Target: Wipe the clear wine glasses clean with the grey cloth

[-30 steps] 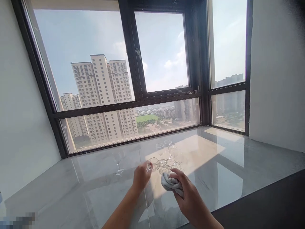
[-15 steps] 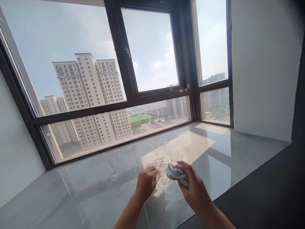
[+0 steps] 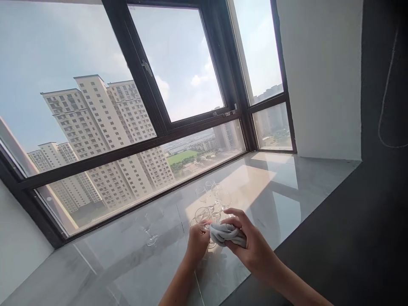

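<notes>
The left hand [image 3: 197,243] curls its fingers tight round a glass [image 3: 203,215], just above the sill [image 3: 287,199]. The right hand [image 3: 255,253] squeezes a cloth [image 3: 227,233] beside it. The glass stands nearly straight up, bowl on top. A loose grip could drop it, or bump the other glasses [image 3: 214,196] behind.

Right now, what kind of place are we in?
Probably a room high up in a tall building: the big window looks out on tower blocks, and wine glasses stand on a shiny stone window ledge.
</notes>
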Action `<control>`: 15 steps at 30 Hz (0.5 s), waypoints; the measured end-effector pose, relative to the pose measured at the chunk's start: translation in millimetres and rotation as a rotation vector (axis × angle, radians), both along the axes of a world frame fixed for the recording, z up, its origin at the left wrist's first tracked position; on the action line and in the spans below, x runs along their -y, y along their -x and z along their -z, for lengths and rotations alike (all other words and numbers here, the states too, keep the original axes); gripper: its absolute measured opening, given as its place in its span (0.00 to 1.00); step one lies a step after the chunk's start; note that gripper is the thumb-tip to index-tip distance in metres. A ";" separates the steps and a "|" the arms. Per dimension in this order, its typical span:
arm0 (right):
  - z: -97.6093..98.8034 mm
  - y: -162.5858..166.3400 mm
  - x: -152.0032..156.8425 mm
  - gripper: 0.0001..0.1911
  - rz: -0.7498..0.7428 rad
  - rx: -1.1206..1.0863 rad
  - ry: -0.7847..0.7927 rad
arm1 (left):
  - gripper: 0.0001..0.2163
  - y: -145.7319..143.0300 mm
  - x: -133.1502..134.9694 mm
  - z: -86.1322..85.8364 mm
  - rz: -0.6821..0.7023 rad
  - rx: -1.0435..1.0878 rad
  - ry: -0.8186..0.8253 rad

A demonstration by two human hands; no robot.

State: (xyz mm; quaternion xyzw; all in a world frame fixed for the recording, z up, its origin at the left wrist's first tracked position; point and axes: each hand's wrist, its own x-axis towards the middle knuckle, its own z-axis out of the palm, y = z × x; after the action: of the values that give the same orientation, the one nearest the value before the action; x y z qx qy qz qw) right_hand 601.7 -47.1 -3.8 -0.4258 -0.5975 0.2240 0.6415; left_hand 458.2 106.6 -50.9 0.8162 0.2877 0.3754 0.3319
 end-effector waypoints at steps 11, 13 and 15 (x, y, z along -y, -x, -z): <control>6.9 -22.7 -7.0 0.24 0.186 0.042 -0.064 | 0.15 -8.2 -10.4 2.3 -0.103 0.179 0.282; 7.2 -23.9 -7.9 0.24 0.204 0.048 -0.077 | 0.16 -7.8 -13.3 4.6 -0.111 0.167 0.265; 7.3 -25.4 -8.9 0.24 0.213 0.039 -0.086 | 0.16 -8.2 -17.2 9.7 -0.112 0.140 0.241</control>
State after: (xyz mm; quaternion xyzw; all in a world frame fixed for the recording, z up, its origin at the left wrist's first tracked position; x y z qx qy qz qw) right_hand 627.2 -38.2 -11.1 -0.4631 -0.5705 0.1203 0.6675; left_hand 466.4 123.8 -60.6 0.7250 0.3519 0.4120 0.4253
